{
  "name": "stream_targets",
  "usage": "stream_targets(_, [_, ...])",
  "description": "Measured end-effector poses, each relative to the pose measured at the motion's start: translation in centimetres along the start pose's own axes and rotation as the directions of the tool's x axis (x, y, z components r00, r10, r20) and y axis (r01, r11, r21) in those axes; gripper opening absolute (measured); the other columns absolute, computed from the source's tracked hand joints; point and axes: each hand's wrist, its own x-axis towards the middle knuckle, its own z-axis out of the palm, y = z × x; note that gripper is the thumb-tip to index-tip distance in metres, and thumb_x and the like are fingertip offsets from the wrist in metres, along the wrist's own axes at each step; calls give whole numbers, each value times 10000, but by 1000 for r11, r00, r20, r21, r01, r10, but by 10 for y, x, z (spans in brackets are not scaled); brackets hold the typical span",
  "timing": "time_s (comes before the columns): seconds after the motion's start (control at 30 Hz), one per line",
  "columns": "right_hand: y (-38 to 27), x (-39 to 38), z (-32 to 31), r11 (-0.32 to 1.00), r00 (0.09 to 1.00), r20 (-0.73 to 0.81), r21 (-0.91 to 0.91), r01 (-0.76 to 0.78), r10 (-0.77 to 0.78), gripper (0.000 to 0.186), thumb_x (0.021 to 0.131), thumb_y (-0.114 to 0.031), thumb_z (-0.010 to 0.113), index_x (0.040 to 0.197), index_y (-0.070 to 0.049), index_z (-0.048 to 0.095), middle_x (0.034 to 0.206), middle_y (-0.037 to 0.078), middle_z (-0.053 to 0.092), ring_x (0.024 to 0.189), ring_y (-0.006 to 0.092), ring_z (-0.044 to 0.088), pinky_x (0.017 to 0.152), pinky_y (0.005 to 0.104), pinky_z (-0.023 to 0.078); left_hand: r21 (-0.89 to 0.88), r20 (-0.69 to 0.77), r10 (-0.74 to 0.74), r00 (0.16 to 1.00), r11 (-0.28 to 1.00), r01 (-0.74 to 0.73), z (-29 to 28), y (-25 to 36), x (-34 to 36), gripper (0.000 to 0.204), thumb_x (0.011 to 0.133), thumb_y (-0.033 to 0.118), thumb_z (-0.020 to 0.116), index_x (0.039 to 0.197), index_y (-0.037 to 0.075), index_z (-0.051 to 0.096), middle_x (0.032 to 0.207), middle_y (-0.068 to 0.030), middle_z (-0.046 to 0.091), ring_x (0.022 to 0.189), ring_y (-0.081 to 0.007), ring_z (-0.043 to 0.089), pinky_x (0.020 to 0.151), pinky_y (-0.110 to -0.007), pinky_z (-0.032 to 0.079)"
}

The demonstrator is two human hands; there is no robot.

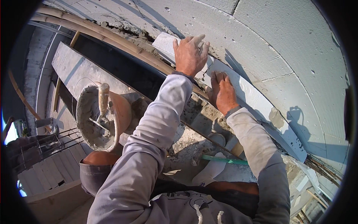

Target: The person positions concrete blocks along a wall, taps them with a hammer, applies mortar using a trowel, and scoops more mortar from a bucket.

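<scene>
My left hand [190,55] lies with spread fingers over a white lightweight block [164,42] at the foot of a pale block wall. Close by on the right, my right hand [223,91] rests its fingers on the near edge of another long white block [244,86], thumb apart. Between the hands a jagged, cracked joint shows on the white surface. Grey mortar [276,118] is smeared on the right block. Left of my left forearm stands a mortar bucket [122,111]; a trowel with a worn wooden handle [103,98] rests in it.
The tall block wall [276,48] curves along the far and right side. Bamboo poles [100,33] run at upper left, above a dark gap. A board [76,67] lies beyond the bucket. Stacked grey blocks [48,170] and rebar sit at lower left. A green strip [223,159] lies below the hands.
</scene>
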Motion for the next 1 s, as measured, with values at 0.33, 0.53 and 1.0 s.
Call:
stream_targets(0.33, [2, -1, -3, 999, 998, 70, -44, 9, -6, 631, 823, -274, 679, 1290, 94, 468, 1241, 205, 483, 1205, 349, 432, 1087, 393, 330, -754, 140, -733, 666, 357, 552, -11, -163, -9, 574, 929, 392, 579, 1265, -59, 464, 831, -89, 625, 647, -162, 601, 545, -275, 471])
stream_targets(0.53, [4, -3, -6, 1000, 998, 67, -15, -21, 22, 633, 819, -232, 686, 1315, 78, 443, 1263, 208, 478, 1219, 363, 427, 1081, 413, 342, -781, 254, -629, 735, 315, 540, -13, -167, 5, 366, 928, 516, 527, 933, 152, 488, 688, -8, 567, 522, -143, 534, 493, -258, 420])
stream_targets(1.0, [2, -2, -7, 1000, 998, 54, 12, -17, 16, 645, 810, -245, 689, 1311, 86, 454, 1263, 215, 470, 1226, 357, 426, 1100, 406, 322, -568, 268, -636, 724, 503, 652, -5, -162, 14, 662, 863, 601, 568, 1050, -33, 527, 744, -154, 655, 533, -176, 602, 469, -296, 470])
